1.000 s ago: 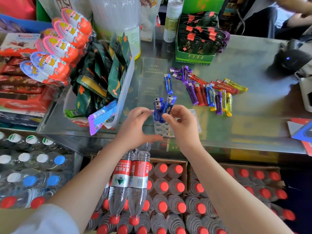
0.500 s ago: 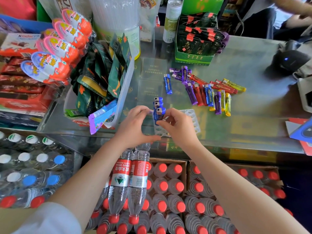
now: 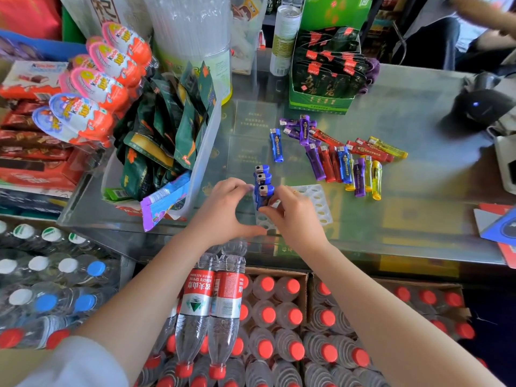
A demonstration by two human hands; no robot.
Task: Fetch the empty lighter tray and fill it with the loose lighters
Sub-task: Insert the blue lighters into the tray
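Filling step: my right hand (image 3: 293, 216) pinches a blue lighter (image 3: 263, 197) upright into the tray's (image 3: 317, 201) near-left corner, left hand (image 3: 223, 210) curled steadying beside it; next, judged, fetch from the loose lighters (image 3: 346, 160) far right on the counter (image 3: 405, 219).

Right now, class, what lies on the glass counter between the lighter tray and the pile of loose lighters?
In the head view, nothing: bare glass separates the white lighter tray from the pile of loose lighters.
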